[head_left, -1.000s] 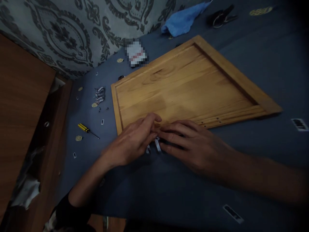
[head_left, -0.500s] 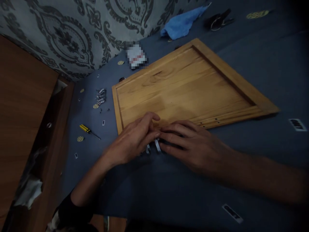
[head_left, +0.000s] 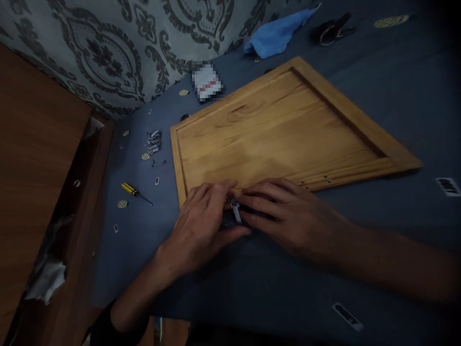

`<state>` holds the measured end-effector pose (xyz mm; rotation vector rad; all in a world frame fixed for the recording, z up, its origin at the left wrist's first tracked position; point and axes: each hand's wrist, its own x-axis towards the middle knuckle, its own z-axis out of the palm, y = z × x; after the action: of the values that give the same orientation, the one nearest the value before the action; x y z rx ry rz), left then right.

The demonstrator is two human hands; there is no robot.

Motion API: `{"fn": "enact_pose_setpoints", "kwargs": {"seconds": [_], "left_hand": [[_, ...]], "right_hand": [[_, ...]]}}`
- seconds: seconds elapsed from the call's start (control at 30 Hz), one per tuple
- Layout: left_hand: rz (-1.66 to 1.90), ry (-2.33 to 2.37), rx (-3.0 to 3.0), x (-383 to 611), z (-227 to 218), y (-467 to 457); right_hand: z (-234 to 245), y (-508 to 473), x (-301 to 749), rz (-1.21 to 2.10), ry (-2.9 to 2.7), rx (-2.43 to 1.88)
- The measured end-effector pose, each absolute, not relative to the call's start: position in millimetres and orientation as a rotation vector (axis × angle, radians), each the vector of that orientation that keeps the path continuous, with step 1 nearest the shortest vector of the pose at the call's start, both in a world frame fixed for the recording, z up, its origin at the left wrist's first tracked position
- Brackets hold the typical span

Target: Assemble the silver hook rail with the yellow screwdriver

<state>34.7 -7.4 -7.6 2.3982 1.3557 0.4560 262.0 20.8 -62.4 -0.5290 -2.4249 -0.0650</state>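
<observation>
A framed wooden panel (head_left: 281,129) lies flat on a blue-grey cloth (head_left: 396,86). At its near edge both my hands meet over a small metal hinge-like fitting (head_left: 236,211). My left hand (head_left: 201,226) curls round the fitting, thumb under it and fingers on the panel's edge. My right hand (head_left: 288,216) pinches the same fitting from the right, fingers pressed together. Most of the fitting is hidden by my fingers.
A yellow-handled screwdriver (head_left: 135,192), a heap of metal fittings (head_left: 153,142) with loose screws, and small round yellow discs (head_left: 122,204) lie to the left. A blue rag (head_left: 277,33) and a dark tool (head_left: 333,29) lie at the back. A brown cabinet (head_left: 32,192) stands at left.
My left hand has slid down and right, closing its thumb round the fitting. The right hand has hardly moved. The view shifted a little.
</observation>
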Motion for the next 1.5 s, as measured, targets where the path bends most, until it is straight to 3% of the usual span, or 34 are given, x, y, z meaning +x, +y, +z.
{"fn": "enact_pose_setpoints", "kwargs": {"seconds": [0.43, 1.5], "left_hand": [[0.530, 1.354, 2.086, 36.9, -11.7, -7.8], [0.578, 1.381, 2.050, 37.2, -15.0, -7.2]], "right_hand": [[-68.9, 18.5, 260.0, -0.062, -2.381, -0.572], [-75.4, 18.1, 261.0, -0.051, -2.365, -0.567]]}}
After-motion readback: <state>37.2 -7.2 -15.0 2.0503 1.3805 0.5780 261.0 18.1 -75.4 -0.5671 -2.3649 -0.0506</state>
